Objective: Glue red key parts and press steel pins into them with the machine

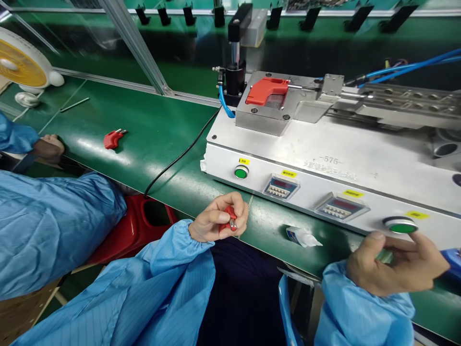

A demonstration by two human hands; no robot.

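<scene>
Far left: a fan [22, 63] stands at the back of the green bench [158, 129], and a co-worker's hand [48, 148] rests on the bench's near edge. A loose red plug [114, 138], with its metal pins pointing right, lies alone on the bench, well apart from both of the person's hands. Below the bench edge sits a red bin [133, 233]. Centre: the left hand [216, 220] is closed around a small red part [230, 224], whose metal tip shows between thumb and fingers, just in front of the white control box [324, 158]. On top of the box, a red housing [265, 91] sits in a steel fixture [273, 117]. A small white bottle [302, 236] lies on the bench between the hands. Right: the right hand [396, 266] curls just below a green button [401, 226]; whether it grips anything cannot be told.
</scene>
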